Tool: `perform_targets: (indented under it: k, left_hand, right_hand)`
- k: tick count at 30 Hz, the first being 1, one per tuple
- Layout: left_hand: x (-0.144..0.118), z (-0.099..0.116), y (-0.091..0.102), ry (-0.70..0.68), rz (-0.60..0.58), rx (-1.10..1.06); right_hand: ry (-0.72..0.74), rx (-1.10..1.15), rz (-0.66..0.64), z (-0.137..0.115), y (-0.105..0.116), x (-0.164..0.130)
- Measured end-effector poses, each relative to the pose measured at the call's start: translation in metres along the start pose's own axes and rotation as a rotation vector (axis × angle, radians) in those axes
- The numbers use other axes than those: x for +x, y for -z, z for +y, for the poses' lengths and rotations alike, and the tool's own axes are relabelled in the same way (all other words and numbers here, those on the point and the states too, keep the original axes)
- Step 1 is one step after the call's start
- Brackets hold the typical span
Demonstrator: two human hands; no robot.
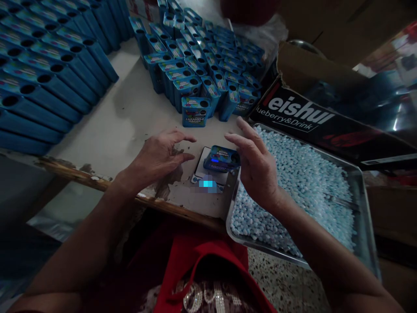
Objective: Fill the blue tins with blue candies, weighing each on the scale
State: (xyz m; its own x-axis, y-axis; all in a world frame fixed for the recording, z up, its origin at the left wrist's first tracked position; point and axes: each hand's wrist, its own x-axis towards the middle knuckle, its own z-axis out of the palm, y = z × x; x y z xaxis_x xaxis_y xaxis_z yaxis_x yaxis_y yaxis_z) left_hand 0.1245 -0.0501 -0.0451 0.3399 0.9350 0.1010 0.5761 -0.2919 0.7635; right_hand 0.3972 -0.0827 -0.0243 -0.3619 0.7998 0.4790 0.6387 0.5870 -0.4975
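A small blue candy box (221, 159) lies on a little white digital scale (209, 176) at the table's front edge. My left hand (160, 157) hovers just left of the scale, fingers spread and curled, holding nothing. My right hand (256, 167) is just right of the box, fingers apart, thumb close to the box's end; it grips nothing. Below my right hand a metal tray (362, 204) holds a heap of small pale-blue and white candies (302, 182).
Many upright blue boxes (202, 65) with round top holes stand behind the scale; the nearest single one (195, 111) is in front. Stacked blue boxes (42, 74) lie at the left. A black carton (312, 117) stands behind the tray. The worn table edge (97, 182) runs close to me.
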Motion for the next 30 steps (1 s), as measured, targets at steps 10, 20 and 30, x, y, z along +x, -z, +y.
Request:
perform_targets:
  k: [10, 20, 30]
  left_hand:
    - [0.002, 0.003, 0.001, -0.026, -0.012, -0.016]
    - [0.007, 0.009, -0.013, -0.119, -0.005, 0.004]
    - [0.033, 0.059, -0.059, -0.418, -0.18, 0.26]
  right_hand:
    - [0.029, 0.006, 0.041, -0.002, 0.0, 0.003]
    - [-0.168, 0.145, 0.217, 0.017, 0.015, -0.002]
    - [-0.285, -0.396, -0.16, 0.061, 0.037, -0.067]
